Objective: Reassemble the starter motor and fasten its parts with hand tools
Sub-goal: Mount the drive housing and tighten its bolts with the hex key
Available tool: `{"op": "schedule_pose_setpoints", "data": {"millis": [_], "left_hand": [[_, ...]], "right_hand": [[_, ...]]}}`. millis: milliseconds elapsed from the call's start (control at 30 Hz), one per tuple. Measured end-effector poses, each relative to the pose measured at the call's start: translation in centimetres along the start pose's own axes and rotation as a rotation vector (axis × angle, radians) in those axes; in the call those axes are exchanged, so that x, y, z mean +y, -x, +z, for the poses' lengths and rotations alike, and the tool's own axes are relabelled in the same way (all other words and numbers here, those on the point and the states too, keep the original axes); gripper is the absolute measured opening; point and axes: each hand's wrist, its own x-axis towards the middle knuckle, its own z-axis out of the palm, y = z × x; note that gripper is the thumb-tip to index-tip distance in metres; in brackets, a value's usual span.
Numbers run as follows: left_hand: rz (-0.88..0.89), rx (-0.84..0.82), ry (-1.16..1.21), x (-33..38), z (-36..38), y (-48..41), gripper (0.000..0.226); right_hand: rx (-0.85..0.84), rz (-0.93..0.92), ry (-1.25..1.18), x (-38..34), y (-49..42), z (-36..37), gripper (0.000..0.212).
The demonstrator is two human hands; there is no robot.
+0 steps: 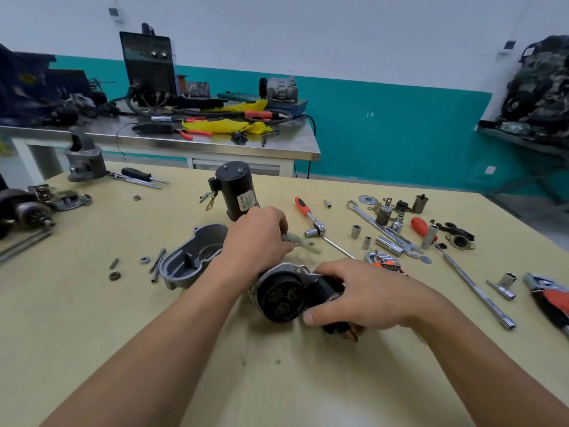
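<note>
The starter's gear housing (281,295) lies on the yellow table in front of me, its open end showing small planetary gears. My right hand (357,292) grips the black solenoid part (323,289) attached on its right side. My left hand (258,240) pinches a pale plastic fork lever (303,240) just above the housing. A grey aluminium nose casting (192,255) lies open to the left. The black motor body (235,189) stands upright behind.
A red-handled ratchet (309,215), wrenches (381,229), sockets and an extension bar (475,289) are scattered at the right. Nuts and bolts (144,261) lie at the left, another starter (29,211) at the far left edge. A steel bench (191,140) stands behind.
</note>
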Motion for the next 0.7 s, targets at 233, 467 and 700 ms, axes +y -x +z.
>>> {"op": "schedule_pose_setpoints", "data": {"millis": [233, 467, 700], "left_hand": [[-0.023, -0.063, -0.002, 0.2, -0.3, -0.1, 0.025], [-0.029, -0.136, 0.103, -0.8, -1.0, -0.4, 0.037], [-0.124, 0.225, 0.731, -1.5, -3.4, -0.6, 0.032]], "right_hand": [[0.084, 0.145, -0.330, -0.3, -0.7, 1.3, 0.040], [0.259, 0.113, -0.306, -0.2, -1.2, 2.3, 0.040], [0.355, 0.026, -0.690, -0.3, -0.8, 1.0, 0.031]]}}
